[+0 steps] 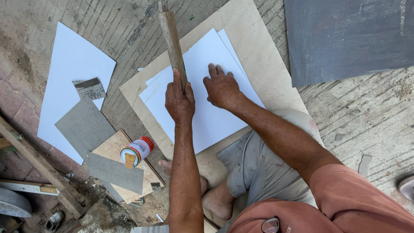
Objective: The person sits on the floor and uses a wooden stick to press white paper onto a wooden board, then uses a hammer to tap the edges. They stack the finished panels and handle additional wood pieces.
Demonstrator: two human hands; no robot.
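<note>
My left hand [179, 100] grips a long wooden stick [171, 39] and presses its lower end onto a white sheet [211, 116]. The stick reaches up and away toward the top of the view. My right hand [222, 88] lies flat, fingers spread, on the same white sheet just to the right of the stick. The white sheet rests on a larger tan board [258, 51] laid on the concrete ground. A second white sheet peeks out beneath the top one at its upper edge.
A small red and white can [138, 151] lies on a tan board at lower left, beside grey sheets [84, 125] and another white sheet [71, 64]. A dark grey panel [345, 34] fills the top right. Wooden battens [39, 166] lie at far left.
</note>
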